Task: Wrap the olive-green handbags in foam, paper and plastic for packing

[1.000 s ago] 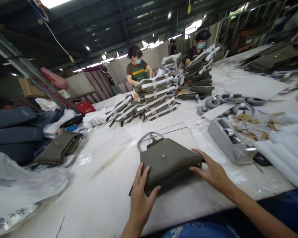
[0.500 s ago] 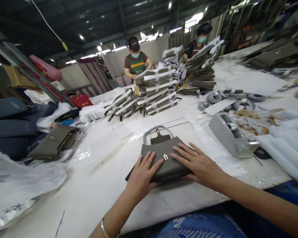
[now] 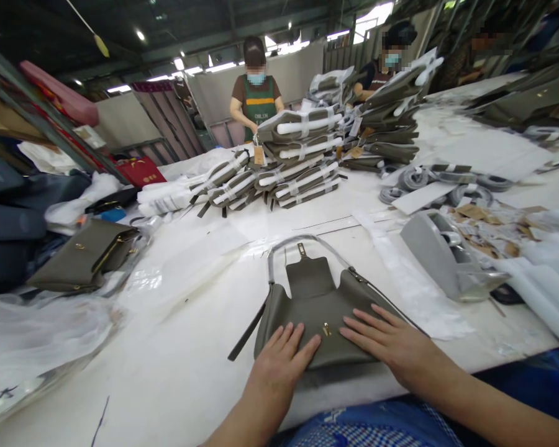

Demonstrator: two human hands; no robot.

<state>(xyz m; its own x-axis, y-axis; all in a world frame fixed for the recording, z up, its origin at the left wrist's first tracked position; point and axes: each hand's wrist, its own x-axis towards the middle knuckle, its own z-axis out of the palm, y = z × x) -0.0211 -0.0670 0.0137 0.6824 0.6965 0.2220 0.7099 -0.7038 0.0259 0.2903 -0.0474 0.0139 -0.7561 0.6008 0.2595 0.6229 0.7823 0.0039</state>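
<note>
An olive-grey handbag (image 3: 307, 310) lies on the white table right before me, its wrapped handle pointing away. The bag's flap tab (image 3: 310, 277) with a gold clasp piece is turned up at the far side, and a small gold lock (image 3: 326, 329) sits on the front panel. My left hand (image 3: 282, 363) rests flat on the bag's lower left, fingers stretched out. Flat on its right side lies my right hand (image 3: 386, 341), fingers spread. A dark strap end (image 3: 248, 332) sticks out at the left. Neither hand grips anything.
A grey tape dispenser (image 3: 435, 254) stands to the right, beside white foam rolls (image 3: 545, 279). Wrapped bags (image 3: 302, 161) are stacked at the back, with co-workers behind them. Another olive bag (image 3: 81, 254) lies left, near plastic sheeting (image 3: 51, 335).
The bag now lies flatter and nearer to me, showing more of its top and handle. Both hands have moved down with it, still flat on its front. The view has shifted a little.
</note>
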